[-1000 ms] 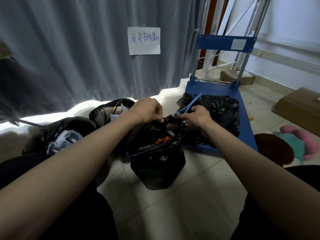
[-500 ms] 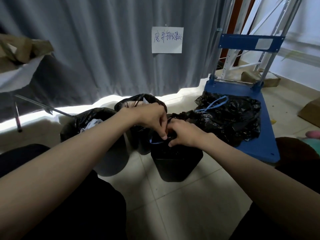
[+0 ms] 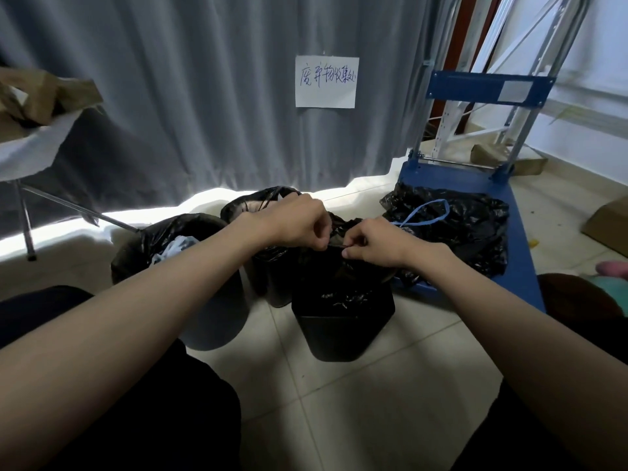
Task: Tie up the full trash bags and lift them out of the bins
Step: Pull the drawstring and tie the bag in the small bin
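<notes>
A black bin [image 3: 341, 329] stands on the tiled floor in front of me, lined with a black trash bag [image 3: 339, 273]. My left hand [image 3: 295, 220] and my right hand [image 3: 372, 241] meet over its mouth, both pinching the gathered top of the bag. Two more bins stand to the left: a grey bin [image 3: 210, 311] with an open black bag showing pale blue rubbish, and a bin [image 3: 268, 283] behind it with an open bag. A tied black bag [image 3: 458, 229] with a blue drawstring lies on the blue cart [image 3: 520, 263].
A grey curtain [image 3: 204, 96] with a paper sign [image 3: 325, 81] hangs behind the bins. A folding table [image 3: 30, 147] with crumpled brown paper stands at the left. Cardboard boxes [image 3: 608, 226] and soft toys [image 3: 615, 270] lie at the right.
The blue drawstring my right hand held a second ago now lies on the cart's bag. Both hands have come together over the front bin and closed its bag mouth; my view shifted left.
</notes>
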Tool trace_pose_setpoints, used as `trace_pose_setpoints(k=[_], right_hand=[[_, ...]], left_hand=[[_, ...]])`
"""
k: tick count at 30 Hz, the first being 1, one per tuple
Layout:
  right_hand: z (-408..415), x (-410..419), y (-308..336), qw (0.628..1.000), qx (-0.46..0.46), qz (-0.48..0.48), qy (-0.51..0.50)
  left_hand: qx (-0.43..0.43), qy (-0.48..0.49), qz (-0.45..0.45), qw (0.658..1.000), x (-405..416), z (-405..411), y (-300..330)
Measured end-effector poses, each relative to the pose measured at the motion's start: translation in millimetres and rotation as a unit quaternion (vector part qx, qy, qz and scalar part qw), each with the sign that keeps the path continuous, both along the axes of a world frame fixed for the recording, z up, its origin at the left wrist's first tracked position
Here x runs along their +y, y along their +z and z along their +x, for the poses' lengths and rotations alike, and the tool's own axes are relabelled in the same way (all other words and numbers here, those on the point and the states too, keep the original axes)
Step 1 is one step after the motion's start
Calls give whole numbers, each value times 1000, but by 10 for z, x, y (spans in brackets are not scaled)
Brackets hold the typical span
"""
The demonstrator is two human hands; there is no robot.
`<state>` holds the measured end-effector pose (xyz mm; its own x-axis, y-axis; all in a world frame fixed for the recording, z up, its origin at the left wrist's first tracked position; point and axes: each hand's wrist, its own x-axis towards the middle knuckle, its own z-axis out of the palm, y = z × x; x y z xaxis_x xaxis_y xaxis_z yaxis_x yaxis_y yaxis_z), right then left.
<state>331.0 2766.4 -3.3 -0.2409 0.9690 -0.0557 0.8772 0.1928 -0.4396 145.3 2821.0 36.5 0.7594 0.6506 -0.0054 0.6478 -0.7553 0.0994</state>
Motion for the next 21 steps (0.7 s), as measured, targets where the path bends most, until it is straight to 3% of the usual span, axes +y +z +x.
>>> trace_pose_setpoints(k=[6, 16, 18, 21], right_hand=[[-41, 7, -20, 992, 101, 55, -49], [52, 26, -320, 995, 58, -34, -74], [53, 39, -270, 992, 95, -21, -83], [-49, 27, -120, 967, 229, 42, -103]], left_hand=[[-71, 12, -76, 994, 105, 72, 146], [-257, 46, -124, 957, 246, 10, 420], [-295, 38, -140, 944, 222, 29, 421], [-326, 15, -143, 934, 170, 99, 419]])
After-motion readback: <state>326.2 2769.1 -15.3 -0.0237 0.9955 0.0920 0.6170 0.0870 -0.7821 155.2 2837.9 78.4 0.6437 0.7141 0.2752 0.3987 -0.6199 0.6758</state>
